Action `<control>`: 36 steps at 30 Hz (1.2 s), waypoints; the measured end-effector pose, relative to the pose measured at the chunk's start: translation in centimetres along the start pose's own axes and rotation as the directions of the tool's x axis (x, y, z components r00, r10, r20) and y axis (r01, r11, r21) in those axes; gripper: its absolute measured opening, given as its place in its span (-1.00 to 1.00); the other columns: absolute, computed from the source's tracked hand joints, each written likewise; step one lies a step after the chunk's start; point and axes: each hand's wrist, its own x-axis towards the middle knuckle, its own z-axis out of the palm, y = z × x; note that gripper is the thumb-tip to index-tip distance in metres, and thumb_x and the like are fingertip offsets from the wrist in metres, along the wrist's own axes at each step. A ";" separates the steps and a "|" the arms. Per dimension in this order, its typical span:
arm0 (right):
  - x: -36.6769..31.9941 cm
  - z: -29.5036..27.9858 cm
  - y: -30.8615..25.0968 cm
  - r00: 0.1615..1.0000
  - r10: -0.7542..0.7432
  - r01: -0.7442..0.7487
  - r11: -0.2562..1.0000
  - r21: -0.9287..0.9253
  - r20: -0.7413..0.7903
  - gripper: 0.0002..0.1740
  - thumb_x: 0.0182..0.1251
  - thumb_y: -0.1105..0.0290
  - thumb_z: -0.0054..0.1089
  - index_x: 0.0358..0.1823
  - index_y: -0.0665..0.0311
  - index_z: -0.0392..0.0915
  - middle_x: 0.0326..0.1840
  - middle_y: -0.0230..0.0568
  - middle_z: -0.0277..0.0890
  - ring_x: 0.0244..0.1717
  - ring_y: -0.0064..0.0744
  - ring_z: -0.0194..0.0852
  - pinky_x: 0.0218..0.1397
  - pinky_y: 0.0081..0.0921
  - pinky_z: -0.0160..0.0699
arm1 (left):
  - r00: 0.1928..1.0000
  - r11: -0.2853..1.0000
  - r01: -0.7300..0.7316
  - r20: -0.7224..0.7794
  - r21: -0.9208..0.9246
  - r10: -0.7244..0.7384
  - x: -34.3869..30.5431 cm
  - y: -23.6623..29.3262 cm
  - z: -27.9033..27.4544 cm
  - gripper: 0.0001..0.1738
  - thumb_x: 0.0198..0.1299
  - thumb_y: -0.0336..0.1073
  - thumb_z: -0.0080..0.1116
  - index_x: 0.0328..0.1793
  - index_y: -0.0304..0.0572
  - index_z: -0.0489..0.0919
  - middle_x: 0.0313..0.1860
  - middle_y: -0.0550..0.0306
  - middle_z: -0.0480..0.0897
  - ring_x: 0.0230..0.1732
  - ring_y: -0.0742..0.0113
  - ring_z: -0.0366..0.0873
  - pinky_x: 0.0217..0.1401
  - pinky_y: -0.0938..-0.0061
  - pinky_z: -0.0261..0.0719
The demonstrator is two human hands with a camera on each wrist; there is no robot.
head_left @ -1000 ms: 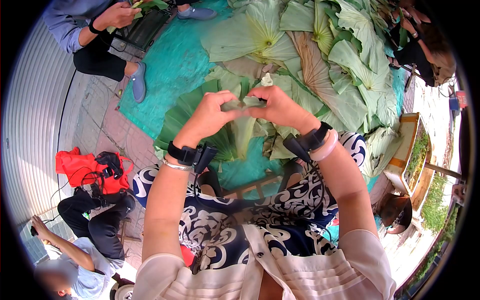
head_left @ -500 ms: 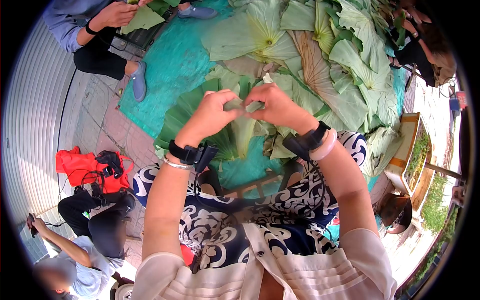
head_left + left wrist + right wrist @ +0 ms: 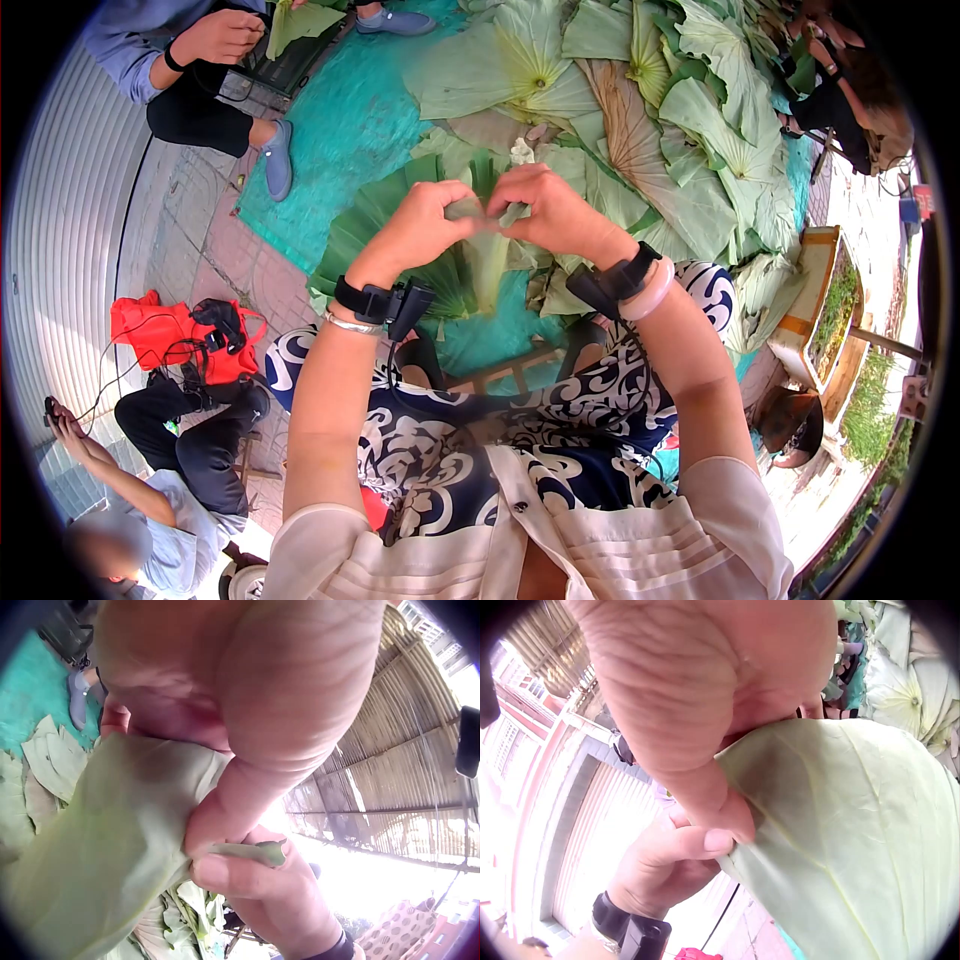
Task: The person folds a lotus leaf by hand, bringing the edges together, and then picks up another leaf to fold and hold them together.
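Observation:
Both hands pinch one pale green lotus leaf at its edge. My left hand grips it between thumb and bent fingers, and my right hand does the same just beside it. The thumb tips meet closely at the leaf's edge, where a small curled bit of leaf sticks out in the left wrist view. From there the held leaf spreads away under the fingers, smooth and veined. Below the hands, a darker green leaf fans out in folds. Most fingertips are hidden behind the leaf in both wrist views.
Many lotus leaves lie piled on a turquoise sheet, one of them brown. A person's leg and shoe stand at the left. A red bag with cables lies by another seated person. At the right is a wooden planter.
My hands stay nearly in place, the right fingers shifting slightly at the leaf's edge. At top left, another person's leaf has come further into view. The lower-left person's hands have moved a little.

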 end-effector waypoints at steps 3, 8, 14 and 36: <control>0.0 0.1 0.1 0.997 -0.034 0.034 0.999 0.000 -0.068 -0.80 -0.09 0.48 0.46 -0.36 0.25 0.67 -0.43 -0.13 0.58 -0.36 -0.02 0.52 -0.18 -0.21 0.46 | 0.999 0.998 -0.042 -0.008 0.053 0.043 0.2 -0.2 -0.2 -0.83 0.12 -0.35 0.35 -0.18 -0.25 0.66 -0.29 0.19 0.62 -0.18 0.40 0.53 0.00 0.47 0.43; -0.2 0.3 0.2 0.999 0.001 -0.003 0.999 -0.038 -0.038 -0.80 -0.06 0.43 0.46 -0.36 0.23 0.66 -0.46 -0.11 0.58 -0.34 0.00 0.52 -0.16 -0.19 0.45 | 0.937 0.899 -0.333 -0.006 0.286 0.349 0.5 -1.6 0.3 -0.81 0.13 -0.31 0.36 -0.16 -0.17 0.66 -0.19 0.20 0.68 -0.06 0.26 0.62 0.46 0.21 0.23; -0.4 0.5 0.5 1.000 0.024 -0.024 0.995 -0.092 -0.004 -0.80 -0.03 0.38 0.46 -0.34 0.22 0.67 -0.46 -0.09 0.60 -0.34 0.02 0.53 -0.17 -0.15 0.47 | 0.977 0.896 -0.213 0.075 0.391 0.199 0.2 -1.6 0.3 -0.85 0.15 -0.31 0.36 -0.17 -0.11 0.67 -0.25 0.22 0.69 -0.09 0.27 0.63 0.63 0.08 0.07; -0.3 0.8 0.2 0.996 0.004 -0.015 0.993 -0.120 -0.091 -0.84 -0.06 0.38 0.47 -0.41 0.20 0.69 -0.46 -0.21 0.60 -0.30 -0.03 0.52 -0.06 -0.19 0.45 | 0.999 0.999 -0.018 -0.038 0.052 0.020 0.6 -1.6 0.2 -0.75 0.06 -0.32 0.41 -0.14 -0.22 0.68 -0.28 0.10 0.59 -0.21 0.30 0.53 -0.17 0.44 0.49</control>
